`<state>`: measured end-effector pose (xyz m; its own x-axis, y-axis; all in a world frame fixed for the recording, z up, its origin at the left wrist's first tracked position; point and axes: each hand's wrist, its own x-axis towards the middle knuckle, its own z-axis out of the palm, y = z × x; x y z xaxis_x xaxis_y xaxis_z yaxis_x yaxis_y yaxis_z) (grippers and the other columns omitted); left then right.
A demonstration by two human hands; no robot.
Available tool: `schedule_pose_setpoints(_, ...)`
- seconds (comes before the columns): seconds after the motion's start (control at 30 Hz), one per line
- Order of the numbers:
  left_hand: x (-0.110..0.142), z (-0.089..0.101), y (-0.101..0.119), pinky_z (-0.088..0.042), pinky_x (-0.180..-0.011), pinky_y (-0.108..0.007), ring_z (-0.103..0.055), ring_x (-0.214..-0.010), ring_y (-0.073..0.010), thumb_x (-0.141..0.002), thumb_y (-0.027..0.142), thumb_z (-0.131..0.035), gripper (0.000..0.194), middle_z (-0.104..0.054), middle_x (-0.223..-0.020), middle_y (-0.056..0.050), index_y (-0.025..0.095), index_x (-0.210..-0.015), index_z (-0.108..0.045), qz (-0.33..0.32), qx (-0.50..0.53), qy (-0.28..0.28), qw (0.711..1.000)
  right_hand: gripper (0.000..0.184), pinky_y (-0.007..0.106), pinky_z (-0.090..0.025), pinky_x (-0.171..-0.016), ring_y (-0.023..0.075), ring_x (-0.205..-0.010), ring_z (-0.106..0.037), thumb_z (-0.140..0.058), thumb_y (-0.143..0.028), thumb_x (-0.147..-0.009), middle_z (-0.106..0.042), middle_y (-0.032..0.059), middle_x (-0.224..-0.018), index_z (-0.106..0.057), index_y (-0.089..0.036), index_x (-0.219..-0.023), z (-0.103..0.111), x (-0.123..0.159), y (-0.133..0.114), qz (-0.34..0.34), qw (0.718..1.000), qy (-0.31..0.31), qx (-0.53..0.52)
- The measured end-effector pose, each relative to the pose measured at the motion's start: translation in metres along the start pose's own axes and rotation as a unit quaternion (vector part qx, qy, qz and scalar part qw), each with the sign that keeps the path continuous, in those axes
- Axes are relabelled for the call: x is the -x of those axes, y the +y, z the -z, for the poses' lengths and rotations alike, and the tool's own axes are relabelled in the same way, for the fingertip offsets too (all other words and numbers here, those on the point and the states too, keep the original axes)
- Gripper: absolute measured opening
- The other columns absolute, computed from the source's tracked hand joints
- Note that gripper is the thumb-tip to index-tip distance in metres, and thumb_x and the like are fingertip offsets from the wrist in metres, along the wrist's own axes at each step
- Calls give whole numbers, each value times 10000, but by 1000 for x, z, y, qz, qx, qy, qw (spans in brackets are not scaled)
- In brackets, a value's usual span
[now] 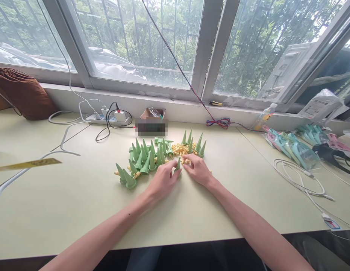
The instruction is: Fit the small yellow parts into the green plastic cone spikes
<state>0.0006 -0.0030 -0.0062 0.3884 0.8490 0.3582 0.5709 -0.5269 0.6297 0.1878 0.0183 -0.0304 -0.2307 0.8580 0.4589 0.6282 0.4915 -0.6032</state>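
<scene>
Green cone (178, 164) upright, pinched by left hand (163, 177); right hand (200, 171) beside, grip unclear.

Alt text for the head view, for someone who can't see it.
A person's left hand holds an upright green cone at a pale table, while the right hand's fingertips are at the near edge of a heap of small yellow pieces. More green cones stand or lie around, mostly leftward, with windows behind.
</scene>
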Motion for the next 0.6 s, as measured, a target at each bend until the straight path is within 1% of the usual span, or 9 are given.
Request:
schedule_pose_setpoints(0.13,0,0,1,-352,-565,-247,-418,-497,-115,-929,289,-477,169,-504,-594,49,205,-783,-493,5,3,0,1000,267,295,-491,-694,158,-736,-591,-647,-104,-849,-668,55,-988,-671,-186,-1102,-1,0,1,3,1000,-17,2)
schedule_pose_setpoints(0.23,0,0,1,-352,-559,-247,-419,-482,-114,-938,300,-466,181,-495,-580,54,207,-783,-483,12,13,-6,1000,244,299,-488,-721,158,-744,-592,-649,-101,-857,-661,52,-988,-681,-192,-1081,-2,0,2,7,1000,-24,10)
schedule_pose_setpoints(0.37,0,0,2,-360,-545,-246,-455,-471,-117,-939,311,-463,189,-510,-576,53,208,-783,-491,13,32,-9,999,209,306,-485,-775,166,-783,-607,-613,-114,-894,-657,46,-977,-687,-205,-1067,-2,0,2,20,999,-26,26)
schedule_pose_setpoints(0.5,0,0,2,-379,-551,-245,-489,-483,-119,-945,307,-458,177,-535,-589,48,206,-804,-491,6,38,-14,999,174,306,-486,-791,175,-822,-616,-599,-145,-919,-658,50,-984,-688,-209,-1056,-2,0,2,27,999,-27,33)
schedule_pose_setpoints(0.6,0,0,3,-383,-538,-243,-494,-469,-118,-946,314,-457,188,-524,-574,53,210,-791,-471,13,43,-15,999,157,307,-487,-794,182,-853,-627,-585,-160,-936,-661,54,-988,-688,-212,-1043,-2,0,2,24,999,-21,29)
